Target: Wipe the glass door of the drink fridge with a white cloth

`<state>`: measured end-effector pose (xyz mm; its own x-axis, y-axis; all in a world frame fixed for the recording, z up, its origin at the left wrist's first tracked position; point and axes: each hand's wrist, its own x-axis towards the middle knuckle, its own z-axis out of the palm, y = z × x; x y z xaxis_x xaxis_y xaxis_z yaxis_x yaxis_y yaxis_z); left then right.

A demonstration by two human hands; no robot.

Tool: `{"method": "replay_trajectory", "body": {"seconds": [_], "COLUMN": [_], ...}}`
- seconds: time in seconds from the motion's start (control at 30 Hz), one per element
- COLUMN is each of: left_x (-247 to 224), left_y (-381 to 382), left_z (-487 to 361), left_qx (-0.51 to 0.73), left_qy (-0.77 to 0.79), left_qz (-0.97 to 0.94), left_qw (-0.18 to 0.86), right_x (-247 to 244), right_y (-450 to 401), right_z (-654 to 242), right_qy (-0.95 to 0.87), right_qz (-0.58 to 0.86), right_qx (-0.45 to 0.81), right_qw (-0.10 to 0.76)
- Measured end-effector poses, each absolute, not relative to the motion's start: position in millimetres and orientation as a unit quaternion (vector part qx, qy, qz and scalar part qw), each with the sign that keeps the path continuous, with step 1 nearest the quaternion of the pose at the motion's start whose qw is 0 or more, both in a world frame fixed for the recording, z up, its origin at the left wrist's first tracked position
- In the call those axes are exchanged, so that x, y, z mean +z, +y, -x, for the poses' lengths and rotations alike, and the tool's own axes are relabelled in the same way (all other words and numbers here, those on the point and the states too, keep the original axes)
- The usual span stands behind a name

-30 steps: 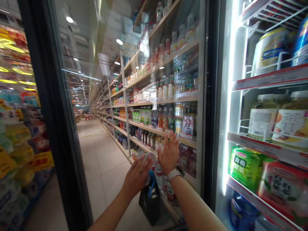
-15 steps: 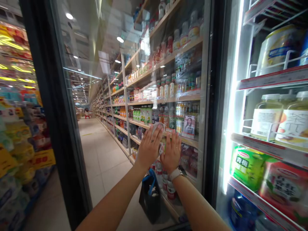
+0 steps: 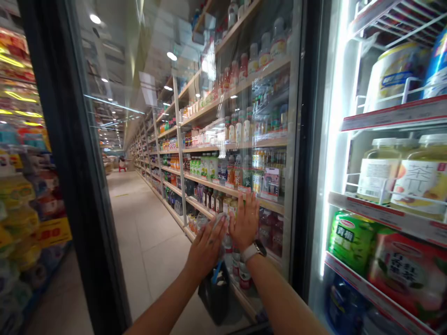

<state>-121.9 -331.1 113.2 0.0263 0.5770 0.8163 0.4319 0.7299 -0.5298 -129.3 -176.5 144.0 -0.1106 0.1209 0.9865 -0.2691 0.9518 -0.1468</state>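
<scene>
The left hand [image 3: 206, 249] lay against the glass door [image 3: 153, 51] of a supermarket cooler, its fingers spread and a pale crumpled cloth [image 3: 218, 222] pressed beneath them, with the cloth's edge showing above the fingertips. The right hand [image 3: 246, 222] sat just beside it on the same pane, flat and empty, its fingers slightly spread. A wristwatch [image 3: 259, 250] with a pale strap circled the right wrist. Directly below the hands and in front of the glass door hung a black bag [image 3: 213, 298] with a blue strap [image 3: 217, 272]; what held it up could not be made out. Through the pane, shelves of bottled drinks [image 3: 209, 179] ran down a tiled aisle, their labels too small and blurred to read. To the right of the glass door, inside the lit cooler, stood jars of pale drink, one jar [image 3: 417, 181] bearing a large, legible 茶 on its label. On the shelf below, a green pack [image 3: 352, 242] read 青梅 in white characters, next to a red-and-white pack [image 3: 407, 274] whose smaller print could not be read with confidence. A red-edged price strip [image 3: 394, 207] ran along the shelf lip between them, its print too small to read.
</scene>
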Motion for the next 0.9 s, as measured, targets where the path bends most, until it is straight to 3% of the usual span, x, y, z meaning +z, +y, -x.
{"method": "replay_trajectory", "body": {"seconds": [0.23,0.33,0.63,0.9], "left_x": [223,247,202,125], "left_y": [-318,-310,-309,-330], "left_z": [127,129,130,126], "left_qx": [0.013,-0.014,0.027,0.060], "left_qy": [-0.698,-0.695,-0.689,-0.689], "left_qz": [0.317,0.322,0.346,0.362], "left_qw": [0.642,0.643,0.637,0.626], "right_x": [144,144,144,144], "right_y": [-177,-177,-176,-177], "right_z": [130,130,130,129], "right_qy": [-0.728,-0.727,-0.723,-0.725], "right_qz": [-0.053,-0.051,-0.057,-0.052], "right_qx": [0.153,0.149,0.148,0.142], "right_qw": [0.667,0.668,0.672,0.671]}}
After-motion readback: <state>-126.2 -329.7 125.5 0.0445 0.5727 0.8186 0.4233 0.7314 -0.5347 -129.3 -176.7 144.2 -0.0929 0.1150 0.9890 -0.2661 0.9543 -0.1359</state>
